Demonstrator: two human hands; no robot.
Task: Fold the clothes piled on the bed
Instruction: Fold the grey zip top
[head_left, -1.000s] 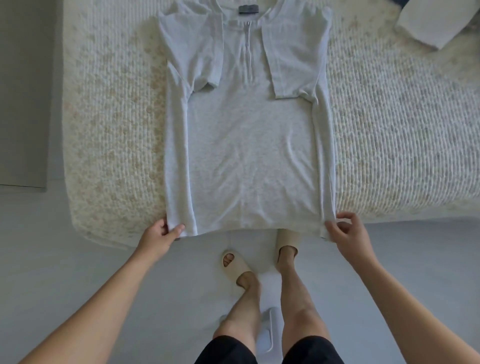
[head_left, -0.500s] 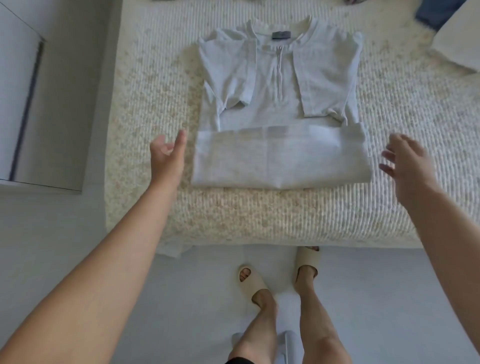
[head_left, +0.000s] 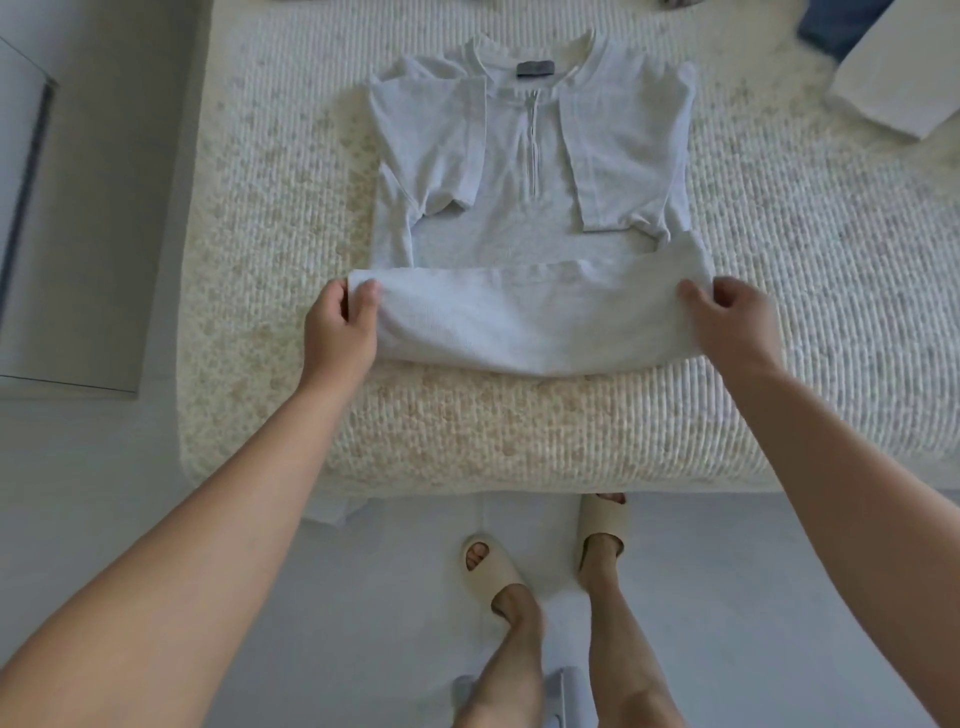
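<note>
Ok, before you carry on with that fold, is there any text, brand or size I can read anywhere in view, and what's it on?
Neck label inside the collar of the light grey zip-neck top: a small dark patch, any lettering too small and blurred to read.
Nothing else in view carries readable words, numbers or signs: not the bedspread, nor the folded white garment at top right, nor the slides.

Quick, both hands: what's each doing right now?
Left hand: pinches the left end of the folded light grey zip-neck shirt.
Right hand: grips its right end.
</note>
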